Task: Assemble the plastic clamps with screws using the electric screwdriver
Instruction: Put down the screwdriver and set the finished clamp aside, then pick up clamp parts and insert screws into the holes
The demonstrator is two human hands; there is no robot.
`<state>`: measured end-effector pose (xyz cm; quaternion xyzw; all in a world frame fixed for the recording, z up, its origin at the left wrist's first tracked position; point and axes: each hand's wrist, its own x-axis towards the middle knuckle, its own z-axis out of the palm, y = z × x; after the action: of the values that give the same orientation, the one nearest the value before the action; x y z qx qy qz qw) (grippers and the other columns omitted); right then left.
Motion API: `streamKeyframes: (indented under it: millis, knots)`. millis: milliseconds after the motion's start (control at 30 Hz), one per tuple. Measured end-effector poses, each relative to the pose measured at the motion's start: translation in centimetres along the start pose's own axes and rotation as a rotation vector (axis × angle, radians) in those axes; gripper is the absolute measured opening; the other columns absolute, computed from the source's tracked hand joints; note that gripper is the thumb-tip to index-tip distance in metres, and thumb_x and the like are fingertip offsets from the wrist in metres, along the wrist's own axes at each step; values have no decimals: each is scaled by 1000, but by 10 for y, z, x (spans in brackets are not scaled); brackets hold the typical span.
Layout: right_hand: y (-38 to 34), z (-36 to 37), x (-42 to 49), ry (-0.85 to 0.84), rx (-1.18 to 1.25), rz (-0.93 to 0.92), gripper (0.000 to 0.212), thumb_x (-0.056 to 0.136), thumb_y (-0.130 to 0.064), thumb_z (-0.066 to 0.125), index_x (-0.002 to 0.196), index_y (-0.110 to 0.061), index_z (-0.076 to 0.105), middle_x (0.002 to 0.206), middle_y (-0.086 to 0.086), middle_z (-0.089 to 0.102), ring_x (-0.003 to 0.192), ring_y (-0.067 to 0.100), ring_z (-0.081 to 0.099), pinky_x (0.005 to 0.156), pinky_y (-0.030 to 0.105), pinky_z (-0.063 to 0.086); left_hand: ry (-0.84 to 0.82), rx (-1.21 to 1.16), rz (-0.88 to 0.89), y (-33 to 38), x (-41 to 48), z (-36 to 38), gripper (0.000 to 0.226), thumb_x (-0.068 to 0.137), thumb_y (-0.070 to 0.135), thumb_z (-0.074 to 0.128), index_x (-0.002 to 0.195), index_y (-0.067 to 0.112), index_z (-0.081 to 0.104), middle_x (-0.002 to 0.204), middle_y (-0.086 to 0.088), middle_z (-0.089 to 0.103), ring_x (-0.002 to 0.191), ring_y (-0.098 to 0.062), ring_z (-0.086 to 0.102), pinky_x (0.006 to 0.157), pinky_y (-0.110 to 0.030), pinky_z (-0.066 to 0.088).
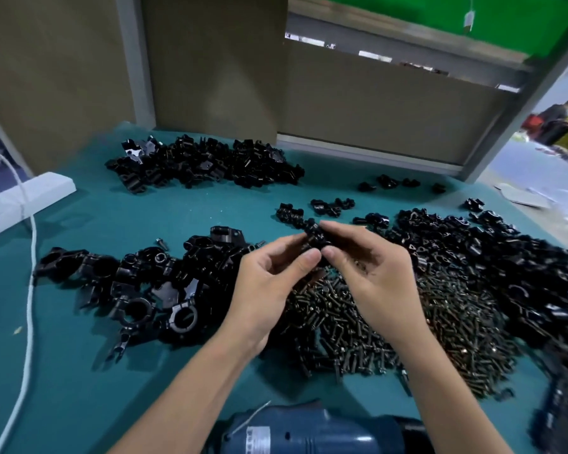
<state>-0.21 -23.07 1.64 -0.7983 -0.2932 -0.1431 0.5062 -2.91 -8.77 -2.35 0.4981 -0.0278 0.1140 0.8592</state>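
A small black plastic clamp [316, 235] is held up over the table's middle, pinched between the fingertips of my left hand [269, 280] and my right hand [374, 273]. Below the hands lies a wide heap of dark screws [358, 322]. Larger black clamp parts [138, 283] are piled at the left, and small black clamp pieces [492, 257] are heaped at the right. The blue electric screwdriver [309, 430] lies at the near edge, between my forearms.
Another pile of black clamp parts [204, 165] sits at the back of the teal table [79, 371]. A few assembled clamps [332, 206] lie beyond my hands. A white cord [30, 290] runs down the left side by a white block [27, 198]. Brown panels close the back.
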Motion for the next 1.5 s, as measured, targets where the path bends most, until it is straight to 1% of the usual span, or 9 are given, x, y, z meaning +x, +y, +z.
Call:
streamKeyframes:
  millis: [233, 367, 500, 633, 933, 1067, 1167, 1333, 1500]
  knots:
    - [2, 2, -6, -37, 58, 49, 45, 84, -9, 73, 126, -22, 61, 123, -7, 66, 118, 6, 61, 102, 37, 49, 17, 36, 36, 2, -1, 0, 21, 71, 26, 74, 91, 25, 78, 89, 2, 76, 86, -10, 70, 78, -26, 57]
    - [7, 3, -11, -107, 111, 81, 51, 92, -7, 63, 139, -23, 49, 137, -5, 57, 127, 3, 52, 106, 27, 44, 34, 12, 11, 0, -1, 1, 41, 76, 24, 70, 113, 7, 69, 104, -7, 74, 99, -18, 69, 90, -34, 56]
    - [12, -6, -13, 29, -21, 145, 29, 92, -2, 61, 114, -22, 66, 110, -10, 68, 101, 1, 64, 91, 21, 52, 64, -104, 2, 7, 2, -1, 28, 79, 17, 65, 103, 3, 64, 99, -9, 75, 94, -19, 72, 86, -33, 59]
    - [22, -18, -17, -243, -267, 285, 16, 87, -13, 71, 92, -29, 72, 83, -15, 70, 77, -2, 63, 71, 10, 48, 85, -199, -19, 11, 6, -7, 21, 91, 10, 58, 108, -2, 57, 115, -22, 68, 112, -32, 66, 94, -40, 56]
    - [14, -11, -33, -771, -289, 212, 12, 79, -19, 80, 87, -26, 77, 76, -14, 73, 71, -3, 65, 68, 13, 51, 73, -205, -2, 10, 5, -10, 8, 98, 8, 52, 101, 2, 58, 116, -24, 67, 117, -38, 62, 91, -40, 56]
    - [14, 0, -38, -764, -372, 179, 20, 72, -32, 85, 89, -32, 74, 67, -16, 66, 61, 2, 59, 57, 15, 45, 68, -168, -9, 10, 4, -9, 14, 98, 9, 52, 107, -1, 57, 114, -22, 68, 115, -35, 63, 92, -39, 56]
    - [14, 7, -39, -740, -445, 121, 13, 75, -30, 80, 86, -32, 75, 74, -18, 67, 72, 1, 61, 70, 29, 53, 85, -146, -11, 10, 4, -8, 15, 99, 9, 52, 108, -2, 57, 115, -23, 68, 108, -31, 67, 91, -40, 57]
    - [16, 7, -38, -740, -473, 116, 12, 81, -19, 75, 87, -29, 75, 85, -19, 60, 83, 4, 60, 80, 34, 53, 91, -119, -28, 12, 2, -6, 12, 99, 8, 53, 106, -1, 58, 120, -27, 65, 115, -40, 62, 88, -38, 58]
    - [20, -10, -31, -560, -461, 197, 22, 88, -8, 68, 96, -28, 74, 93, -17, 68, 81, -7, 58, 71, 11, 49, 96, -115, -43, 14, 2, -6, 18, 98, 8, 54, 112, -3, 56, 124, -30, 61, 118, -40, 60, 91, -40, 57]
